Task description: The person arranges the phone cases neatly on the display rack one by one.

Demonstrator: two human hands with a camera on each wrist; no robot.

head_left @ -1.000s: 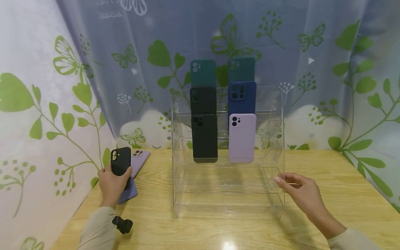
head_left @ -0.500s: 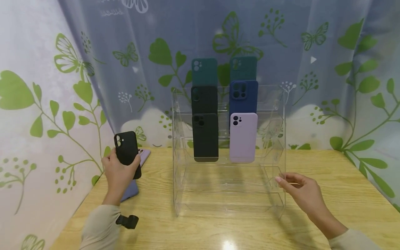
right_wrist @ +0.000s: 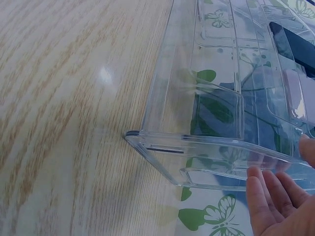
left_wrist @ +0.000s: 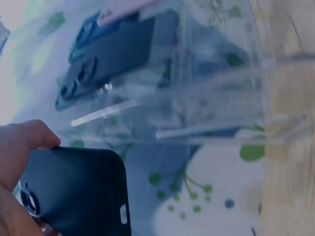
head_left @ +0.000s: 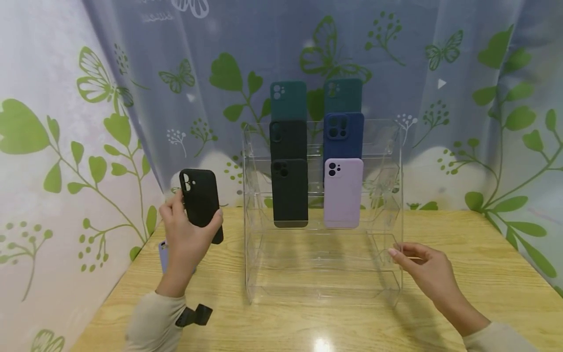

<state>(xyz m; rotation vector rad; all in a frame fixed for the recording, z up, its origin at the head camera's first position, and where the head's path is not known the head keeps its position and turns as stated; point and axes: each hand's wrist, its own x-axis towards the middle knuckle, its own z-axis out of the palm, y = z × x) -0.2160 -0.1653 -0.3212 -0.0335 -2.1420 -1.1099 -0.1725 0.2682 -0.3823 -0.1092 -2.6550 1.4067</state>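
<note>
My left hand (head_left: 186, 239) holds a black phone case (head_left: 201, 198) upright, thumb on one edge and fingers on the other, just left of a clear plastic tiered display rack (head_left: 286, 294). Its camera cutout faces up and left. In the left wrist view the same case (left_wrist: 81, 189) hangs apart from the rack. My right hand (head_left: 426, 274) pinches the rack's right side panel between thumb and fingers; in the right wrist view the fingers (right_wrist: 266, 196) lie along its outer side. The rack bears dark cases (head_left: 290, 195), a light purple case (head_left: 343, 195), a blue case (head_left: 345, 129) and teal cases (head_left: 288, 100).
A lavender-blue phone case (head_left: 163, 256) lies on the wooden table (head_left: 272, 327), partly hidden behind my left wrist. A black wrist camera (head_left: 195, 315) sits on the left sleeve. A curtain (head_left: 246, 29) with leaves and butterflies hangs behind the rack.
My left hand has lifted the black phone case from the pile at the left and carried it up and right toward the rack. The right hand has stayed on the side panel.
</note>
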